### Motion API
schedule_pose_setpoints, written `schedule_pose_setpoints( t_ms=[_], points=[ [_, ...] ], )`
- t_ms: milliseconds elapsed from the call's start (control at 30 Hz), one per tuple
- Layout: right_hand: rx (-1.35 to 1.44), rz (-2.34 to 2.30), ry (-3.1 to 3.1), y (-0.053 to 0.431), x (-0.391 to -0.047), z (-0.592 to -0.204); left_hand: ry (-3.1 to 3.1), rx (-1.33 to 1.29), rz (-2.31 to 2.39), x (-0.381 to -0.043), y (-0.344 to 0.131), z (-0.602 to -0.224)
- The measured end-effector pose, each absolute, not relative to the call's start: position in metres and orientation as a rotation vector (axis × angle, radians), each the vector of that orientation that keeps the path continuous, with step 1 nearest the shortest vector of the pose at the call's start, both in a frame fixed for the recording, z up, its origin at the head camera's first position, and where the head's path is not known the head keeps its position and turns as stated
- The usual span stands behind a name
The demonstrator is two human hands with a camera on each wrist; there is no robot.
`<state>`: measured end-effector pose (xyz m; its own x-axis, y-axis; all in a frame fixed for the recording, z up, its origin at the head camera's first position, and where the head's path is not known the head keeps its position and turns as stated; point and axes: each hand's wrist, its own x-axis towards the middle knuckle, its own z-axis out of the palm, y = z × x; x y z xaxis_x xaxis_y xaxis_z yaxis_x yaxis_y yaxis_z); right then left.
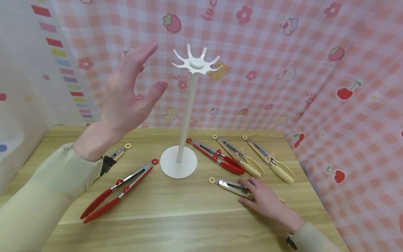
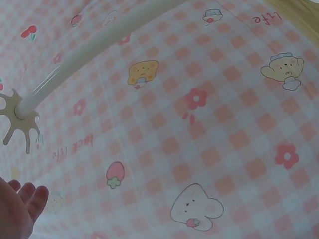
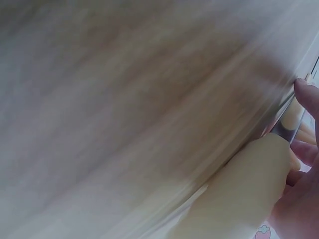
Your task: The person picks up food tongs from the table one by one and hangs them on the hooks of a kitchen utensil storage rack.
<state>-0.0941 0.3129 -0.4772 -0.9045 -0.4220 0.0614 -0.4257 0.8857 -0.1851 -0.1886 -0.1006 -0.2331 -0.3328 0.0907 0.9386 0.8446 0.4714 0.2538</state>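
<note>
My left hand point(image 1: 126, 87) is raised to the left of a white stand point(image 1: 189, 112), thumb and fingers spread with nothing between them. In the left wrist view its fingertips point(image 2: 37, 201) show below the stand's hooked top point(image 2: 22, 119). On the table at the front right, my right hand point(image 1: 267, 199) grips cream-tipped tongs point(image 1: 231, 187) with a ring at the end. The right wrist view shows the thumb on one side of these tongs point(image 3: 239, 189) and fingers on the other. Their tips are mostly hidden under the hand in the head view.
Red tongs point(image 1: 217, 155) and two cream tongs point(image 1: 239, 154) point(image 1: 270, 159) lie right of the stand's round base point(image 1: 170, 168). Larger red tongs point(image 1: 118, 192) lie spread at the left front. Another cream-ringed pair point(image 1: 118, 153) is partly behind my left wrist. A checked cloth point(image 1: 252, 42) hangs behind.
</note>
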Motion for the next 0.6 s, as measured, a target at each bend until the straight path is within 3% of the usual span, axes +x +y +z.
schedule_pose_setpoints(
  t_ms=[600],
  points=[
    [0.678,0.284,-2.996,0.311,-0.092,-0.478,-1.776,-0.840,-1.004,-0.201,-0.087,-0.232]
  ],
)
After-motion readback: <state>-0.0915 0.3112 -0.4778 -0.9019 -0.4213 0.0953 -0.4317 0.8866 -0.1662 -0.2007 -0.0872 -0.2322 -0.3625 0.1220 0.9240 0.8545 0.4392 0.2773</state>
